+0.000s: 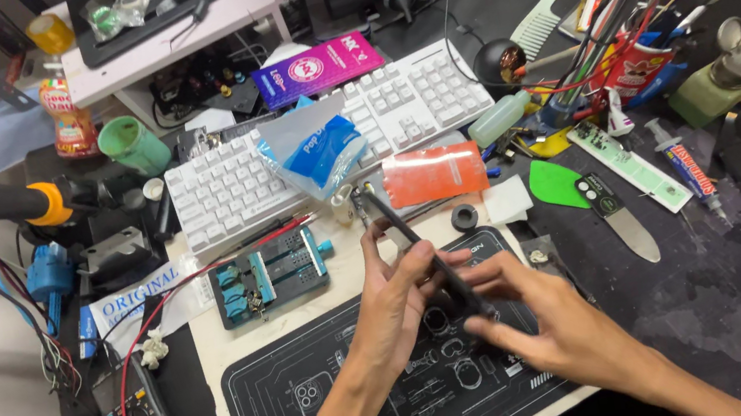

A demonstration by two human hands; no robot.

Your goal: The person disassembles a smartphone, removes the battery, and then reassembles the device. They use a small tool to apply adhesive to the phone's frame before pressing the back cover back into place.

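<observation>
Phone (427, 254), thin and dark, held edge-on above black mat (323, 399), tilted from upper left to lower right. Left hand (397, 300) pinching its upper half between thumb and fingers; right hand (537, 316) pinching its lower end with fingertips. Risk of slip: narrow edge grip, little contact, hard desk (714, 310) below. Risk of snag: red lead (202, 286) and teal clamp (266, 275) near left forearm. Crowded surroundings: keyboard (235, 186), orange case (434, 173), green pick (555, 186) just beyond, easily knocked by a sudden jerk.
</observation>
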